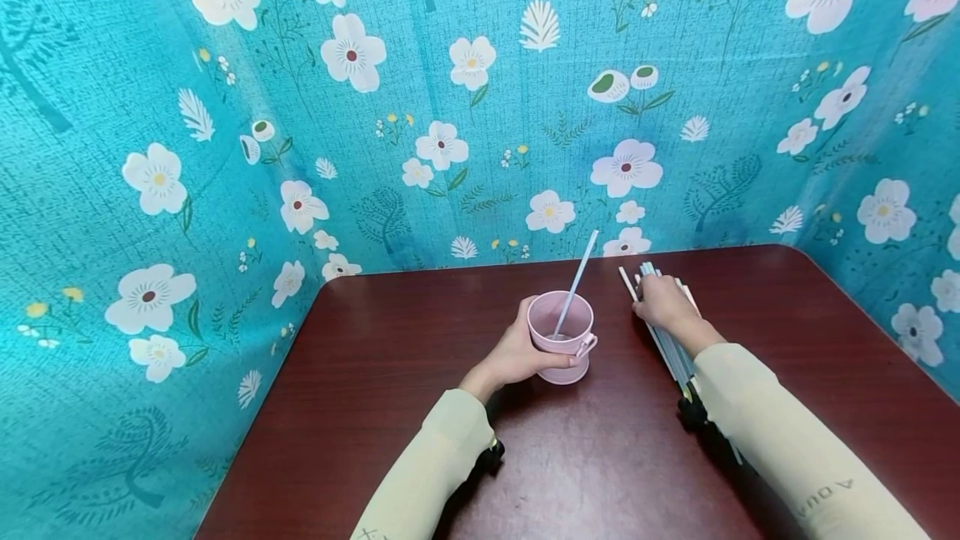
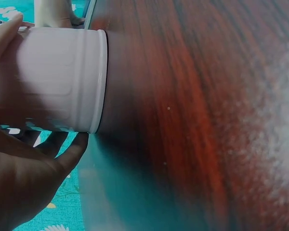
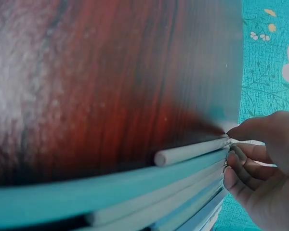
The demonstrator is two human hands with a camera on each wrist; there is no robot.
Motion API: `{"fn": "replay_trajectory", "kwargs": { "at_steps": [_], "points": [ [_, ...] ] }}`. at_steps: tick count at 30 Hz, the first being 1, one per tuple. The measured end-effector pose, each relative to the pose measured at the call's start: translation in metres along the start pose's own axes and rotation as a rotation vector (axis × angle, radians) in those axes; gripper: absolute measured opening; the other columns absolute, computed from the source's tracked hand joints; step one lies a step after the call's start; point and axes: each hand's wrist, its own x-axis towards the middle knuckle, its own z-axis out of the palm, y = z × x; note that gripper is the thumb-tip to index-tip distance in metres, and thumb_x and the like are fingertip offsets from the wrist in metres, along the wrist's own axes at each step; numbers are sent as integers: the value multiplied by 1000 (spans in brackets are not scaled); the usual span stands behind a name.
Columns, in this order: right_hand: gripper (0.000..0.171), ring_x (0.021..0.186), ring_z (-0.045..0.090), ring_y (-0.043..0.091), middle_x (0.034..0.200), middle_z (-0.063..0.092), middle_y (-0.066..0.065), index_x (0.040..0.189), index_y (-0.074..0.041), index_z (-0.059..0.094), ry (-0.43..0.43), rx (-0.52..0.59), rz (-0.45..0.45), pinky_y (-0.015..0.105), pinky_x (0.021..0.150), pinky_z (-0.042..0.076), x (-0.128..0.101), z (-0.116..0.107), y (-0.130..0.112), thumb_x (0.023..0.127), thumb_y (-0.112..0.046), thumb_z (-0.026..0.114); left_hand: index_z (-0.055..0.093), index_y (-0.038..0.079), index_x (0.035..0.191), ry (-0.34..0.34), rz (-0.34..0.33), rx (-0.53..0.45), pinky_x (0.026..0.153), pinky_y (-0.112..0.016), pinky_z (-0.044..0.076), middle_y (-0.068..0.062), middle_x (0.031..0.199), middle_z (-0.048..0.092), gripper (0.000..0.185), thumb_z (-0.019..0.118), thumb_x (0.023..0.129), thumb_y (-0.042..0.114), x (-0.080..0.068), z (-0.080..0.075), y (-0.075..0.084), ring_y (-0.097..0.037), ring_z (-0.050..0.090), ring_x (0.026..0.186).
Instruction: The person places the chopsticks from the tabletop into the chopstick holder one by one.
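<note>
Teal floral wallpaper (image 1: 465, 107) is seen enclosing a dark reddish-brown wooden table (image 1: 420, 457) on three sides. A pink cup (image 1: 561, 337) is stood upright near the table's middle, and one pale straw (image 1: 576, 282) is leant inside it, its upper end tilted toward the far wall. The cup is steadied by the left hand (image 1: 517, 354), whose fingers and thumb are curled round its wall; in the left wrist view the thumb (image 2: 5, 33) and fingers (image 2: 70, 151) are shown clamped on the cup (image 2: 58, 79) from opposite sides. A bundle of straws (image 1: 671, 340), white and light blue, is laid flat just to the right of the cup, partly hidden beneath the right forearm. The right hand (image 1: 663, 302) is rested on the bundle's far end; in the right wrist view its fingertips (image 3: 238, 156) are curled against the straw ends (image 3: 192, 151), with one white straw apparently pinched. The straws are judged light, slender, smooth and easily bent or crushed, so a gentle pinch near one end is suggested. The cup is judged light, rigid and readily tipped, hence best held about its wall.
</note>
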Motion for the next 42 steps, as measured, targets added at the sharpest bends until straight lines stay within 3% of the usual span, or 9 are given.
{"fn": "replay_trajectory", "kwargs": {
  "at_steps": [9, 17, 23, 34, 42],
  "points": [
    [13, 70, 60, 31, 76, 59, 16, 85, 3, 59, 0, -85, -18, 48, 65, 52, -4, 1, -9, 89, -6, 68, 33, 26, 148, 3, 11, -8, 103, -32, 46, 7, 131, 58, 103, 97, 69, 19, -1, 2, -2, -13, 58, 119],
    [14, 73, 61, 34, 76, 60, 18, 85, 4, 59, -1, -56, -23, 50, 67, 51, -7, 2, -17, 85, -6, 69, 33, 26, 148, -3, 8, -19, 103, -33, 46, 7, 132, 57, 102, 97, 69, 18, -2, 4, -2, -13, 57, 120],
    [26, 74, 61, 34, 78, 61, 20, 90, 10, 61, -43, -36, 1, 48, 70, 53, -7, 1, -26, 84, -10, 77, 32, 24, 149, -5, 22, -28, 103, -33, 46, 5, 133, 57, 103, 97, 69, 17, -1, 2, -1, -17, 57, 122],
    [28, 56, 58, 23, 59, 61, 9, 68, -3, 60, -102, 21, 52, 36, 59, 51, -11, 2, -33, 82, -17, 79, 32, 26, 148, 2, 26, -17, 105, -33, 45, 7, 132, 57, 102, 97, 69, 17, 0, 1, -1, -18, 57, 123],
    [28, 43, 60, 13, 51, 60, 5, 66, -1, 59, -132, 113, 24, 29, 48, 49, -13, 5, -24, 86, -13, 74, 33, 26, 148, 2, 24, -20, 106, -35, 44, 5, 133, 58, 102, 97, 69, 18, 0, 2, -3, -26, 56, 127]
  ]
}}
